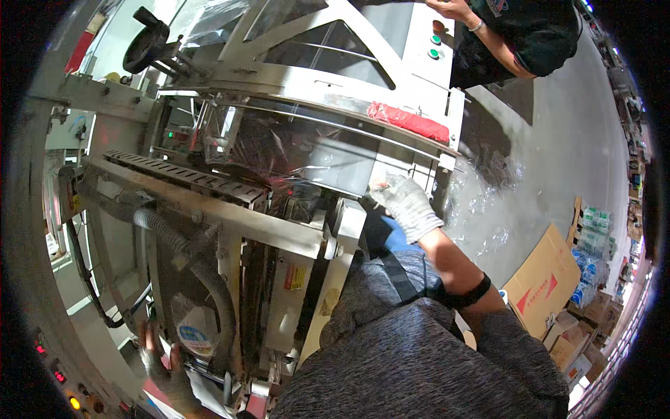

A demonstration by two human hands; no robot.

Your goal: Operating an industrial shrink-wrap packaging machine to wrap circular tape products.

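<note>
My right hand (410,207), in a pale knit glove, is beside the near right edge of a packaging machine. Its fingers are curled in; what they hold, if anything, is too small to make out. Clear plastic film (262,143) lies crumpled and stretched across the machine bed to the left of that hand. Low on the left, my left hand (162,363), also gloved, reaches down with fingers apart. Next to it is a film-wrapped pack with a blue and white label (195,338), partly behind a grey ribbed hose (209,272).
A slotted metal bar (185,178) and frame rails cross in front of me. A black handwheel (146,45) juts out at upper left. Red wrapping (408,122) covers part of a crossbar. Another person (520,35) stands at upper right. Cardboard (541,283) and wrapped packs are at right.
</note>
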